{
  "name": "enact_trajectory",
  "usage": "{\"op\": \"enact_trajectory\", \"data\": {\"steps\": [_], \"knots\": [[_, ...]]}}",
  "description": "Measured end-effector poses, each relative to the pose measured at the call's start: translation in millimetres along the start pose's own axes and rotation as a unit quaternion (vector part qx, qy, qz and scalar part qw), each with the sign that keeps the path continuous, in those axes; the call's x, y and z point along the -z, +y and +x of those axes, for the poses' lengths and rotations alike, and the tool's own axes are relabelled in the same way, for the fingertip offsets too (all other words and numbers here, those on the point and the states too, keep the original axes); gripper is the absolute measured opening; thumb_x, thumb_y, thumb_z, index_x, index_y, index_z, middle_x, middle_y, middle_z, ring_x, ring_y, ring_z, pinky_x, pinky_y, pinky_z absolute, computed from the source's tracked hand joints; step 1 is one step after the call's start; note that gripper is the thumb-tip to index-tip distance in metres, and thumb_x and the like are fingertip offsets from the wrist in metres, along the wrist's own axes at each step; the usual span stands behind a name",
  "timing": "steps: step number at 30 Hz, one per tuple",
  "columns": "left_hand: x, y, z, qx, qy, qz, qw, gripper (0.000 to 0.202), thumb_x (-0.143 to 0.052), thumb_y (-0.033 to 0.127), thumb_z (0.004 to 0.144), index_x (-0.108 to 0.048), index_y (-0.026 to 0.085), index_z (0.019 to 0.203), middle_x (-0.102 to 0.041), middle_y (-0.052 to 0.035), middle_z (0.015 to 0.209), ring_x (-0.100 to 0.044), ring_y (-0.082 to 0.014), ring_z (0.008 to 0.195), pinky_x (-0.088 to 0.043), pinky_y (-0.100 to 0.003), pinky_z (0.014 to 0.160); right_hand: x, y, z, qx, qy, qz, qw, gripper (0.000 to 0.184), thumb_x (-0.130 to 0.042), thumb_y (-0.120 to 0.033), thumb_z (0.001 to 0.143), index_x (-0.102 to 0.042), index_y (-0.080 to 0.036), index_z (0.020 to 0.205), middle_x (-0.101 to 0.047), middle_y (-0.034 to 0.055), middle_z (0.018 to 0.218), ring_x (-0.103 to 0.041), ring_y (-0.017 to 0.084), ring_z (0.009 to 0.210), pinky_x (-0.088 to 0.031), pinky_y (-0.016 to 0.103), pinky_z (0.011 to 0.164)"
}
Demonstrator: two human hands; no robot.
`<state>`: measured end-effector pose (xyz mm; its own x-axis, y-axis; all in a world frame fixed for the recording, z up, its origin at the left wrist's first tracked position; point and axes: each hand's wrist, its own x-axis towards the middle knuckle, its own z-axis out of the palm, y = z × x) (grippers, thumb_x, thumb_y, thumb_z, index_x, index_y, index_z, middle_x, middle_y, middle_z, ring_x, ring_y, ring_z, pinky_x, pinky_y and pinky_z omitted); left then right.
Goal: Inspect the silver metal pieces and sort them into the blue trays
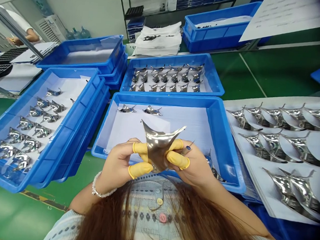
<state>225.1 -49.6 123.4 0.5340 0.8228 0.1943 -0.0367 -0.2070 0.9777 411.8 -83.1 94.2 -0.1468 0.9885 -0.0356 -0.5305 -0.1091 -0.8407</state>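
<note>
A shiny curved metal piece (160, 144) with two pointed horns is held up in front of my chest, over the near edge of a blue tray (225, 140). My left hand (123, 159), in yellow finger cots, pinches its left side between thumb and fingers. On the opposite side my right hand (191, 163), also in yellow cots, grips the same piece. A thin pointed tool with a blue end (188, 148) sticks out from my right hand; most of it is hidden. Two similar metal pieces (153, 111) lie on white paper at the tray's far side.
Behind stands another blue tray (214, 80) with rows of metal pieces. Stacked blue trays (72, 142) on the left hold more. To the right, several larger-looking pieces (276, 116) lie on white sheets (246, 167). Another person's arm (30, 36) shows at far left.
</note>
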Motion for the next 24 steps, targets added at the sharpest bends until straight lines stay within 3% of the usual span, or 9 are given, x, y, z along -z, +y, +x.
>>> {"op": "enact_trajectory", "data": {"steps": [8,17,20,22,24], "knots": [[4.4,-3,2,-0.190,-0.034,0.142,0.971,0.021,-0.071,0.040,0.089,-0.072,0.020,0.082,-0.065,0.0001,0.068,-0.054,-0.0134,0.065,-0.043,-0.030,0.068,1,1,2,0.033,-0.042,0.006,0.999,0.033,-0.090,-0.041,0.067,-0.068,-0.017,0.067,-0.049,-0.0048,0.058,-0.035,0.007,0.050,-0.034,0.022,0.047],[5.3,2,1,-0.214,-0.041,0.179,0.959,0.023,-0.068,0.041,0.091,-0.070,0.021,0.079,-0.058,0.0013,0.065,-0.050,-0.0128,0.064,-0.039,-0.030,0.066,0,-3,4,0.061,-0.065,-0.007,0.996,0.037,-0.089,-0.047,0.069,-0.067,-0.017,0.062,-0.050,-0.0043,0.059,-0.041,0.008,0.053,-0.041,0.022,0.053],[5.8,-2,0,-0.159,-0.027,0.141,0.977,0.020,-0.070,0.041,0.090,-0.074,0.022,0.085,-0.062,-0.0010,0.070,-0.054,-0.0151,0.069,-0.041,-0.032,0.071,2,-1,2,0.055,-0.060,-0.001,0.997,0.032,-0.088,-0.046,0.070,-0.073,-0.018,0.070,-0.055,-0.0029,0.062,-0.046,0.009,0.054,-0.044,0.023,0.056],[4.2,-10,2,-0.061,-0.004,0.042,0.997,0.026,-0.071,0.046,0.088,-0.074,0.021,0.086,-0.064,-0.0030,0.075,-0.056,-0.0171,0.073,-0.044,-0.033,0.074,3,1,-1,0.064,-0.058,0.000,0.996,0.027,-0.085,-0.045,0.074,-0.076,-0.020,0.078,-0.061,-0.0006,0.067,-0.051,0.011,0.058,-0.046,0.025,0.058],[0.4,-20,6,0.060,-0.002,-0.117,0.991,0.034,-0.076,0.053,0.081,-0.072,0.019,0.083,-0.063,-0.0033,0.076,-0.057,-0.0174,0.073,-0.045,-0.031,0.070,3,2,-3,0.077,-0.070,-0.010,0.994,0.025,-0.080,-0.046,0.080,-0.079,-0.021,0.087,-0.065,0.0012,0.071,-0.055,0.013,0.062,-0.048,0.027,0.060]]}}
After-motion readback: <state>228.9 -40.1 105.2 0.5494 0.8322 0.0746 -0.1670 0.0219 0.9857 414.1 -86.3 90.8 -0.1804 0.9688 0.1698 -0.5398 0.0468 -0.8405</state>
